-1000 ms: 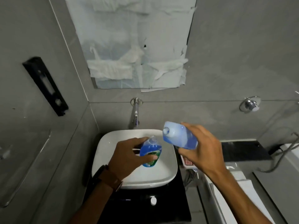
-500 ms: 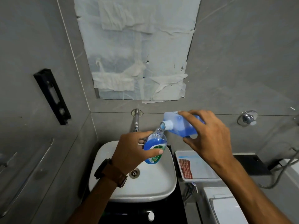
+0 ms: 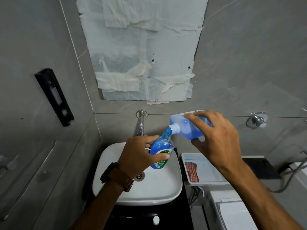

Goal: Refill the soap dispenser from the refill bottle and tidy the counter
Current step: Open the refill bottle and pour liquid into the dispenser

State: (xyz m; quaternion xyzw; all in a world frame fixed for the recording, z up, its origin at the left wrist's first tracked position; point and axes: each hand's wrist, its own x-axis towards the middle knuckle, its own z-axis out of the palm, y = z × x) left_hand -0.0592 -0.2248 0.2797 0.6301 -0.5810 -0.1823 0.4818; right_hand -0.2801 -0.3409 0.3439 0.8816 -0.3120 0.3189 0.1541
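Observation:
My left hand (image 3: 139,155) grips the soap dispenser (image 3: 162,150), a small clear bottle with blue liquid and a green label, held above the white basin (image 3: 149,191) with its pump off and its neck open. My right hand (image 3: 216,140) holds the refill bottle (image 3: 184,127), a squarish clear bottle of blue soap, tipped sideways with its white spout at the dispenser's neck. Blue liquid runs from the spout into the dispenser.
A chrome tap (image 3: 141,125) juts from the wall just behind the dispenser. A white tray (image 3: 207,168) with a red checked cloth (image 3: 191,170) sits right of the basin. A small white cap (image 3: 156,219) lies on the black counter in front. A valve (image 3: 257,121) is on the right wall.
Both hands have brought the two bottles together over the basin. The refill bottle is tipped further, its spout now meets the dispenser's neck, and blue soap flows.

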